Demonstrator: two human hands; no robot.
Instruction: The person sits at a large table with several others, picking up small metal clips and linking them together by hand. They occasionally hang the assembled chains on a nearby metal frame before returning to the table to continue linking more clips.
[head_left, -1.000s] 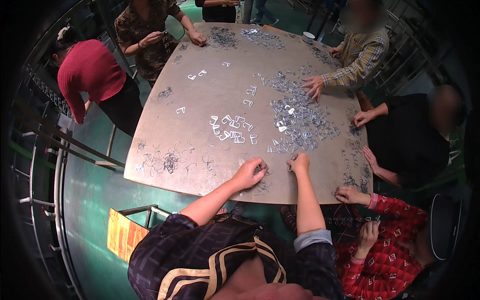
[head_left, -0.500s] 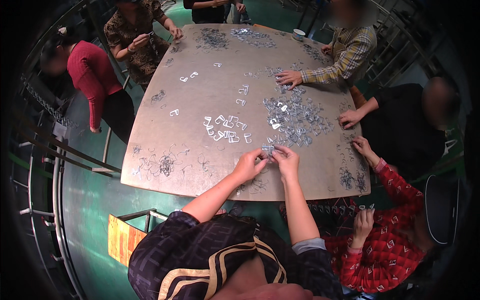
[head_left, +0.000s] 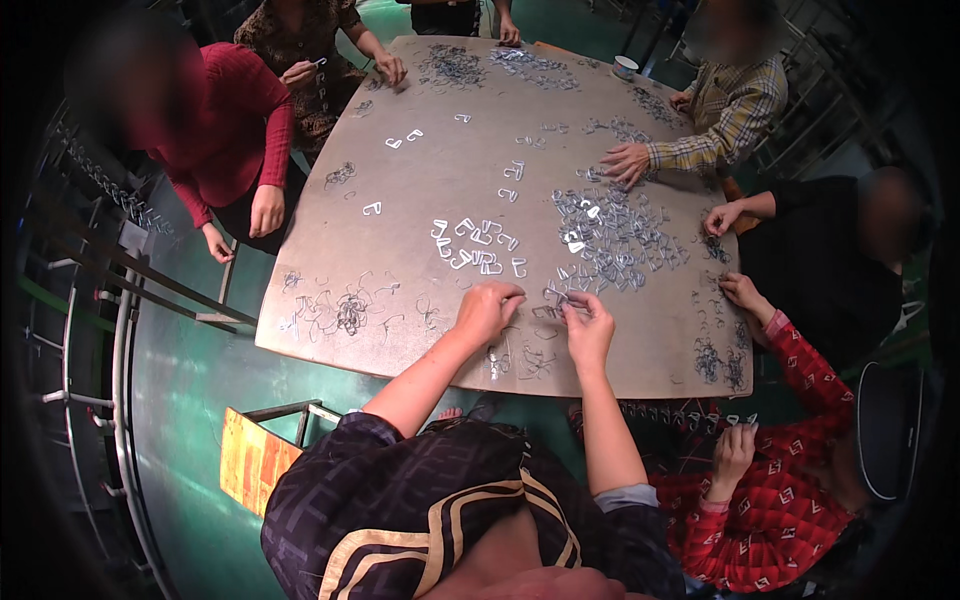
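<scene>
Near the table's front edge, my right hand (head_left: 588,328) pinches a small metal hook (head_left: 556,297) between thumb and fingertips. To its left, my left hand (head_left: 488,312) is closed, thumb against the fingers; what it may hold is too small to make out. A gap separates the two hands. Beyond my right hand spreads a large pile of grey metal hooks (head_left: 625,240). A smaller cluster of shiny, light hooks (head_left: 478,247) lies just past my left hand. Thin dark wire hooks (head_left: 540,362) are scattered between my forearms.
Around the metal-topped table (head_left: 420,165) several people work with their own hands. A person in red-patterned sleeves (head_left: 775,500) is close on my right; one in a red sweater (head_left: 230,120) stands left. Wire heaps (head_left: 350,312) lie front left. A wooden stool (head_left: 255,460) stands lower left.
My hands have drawn apart, the left moving leftward from the metal piece they shared. The person in the red sweater has turned towards the table. The whole view has shifted slightly.
</scene>
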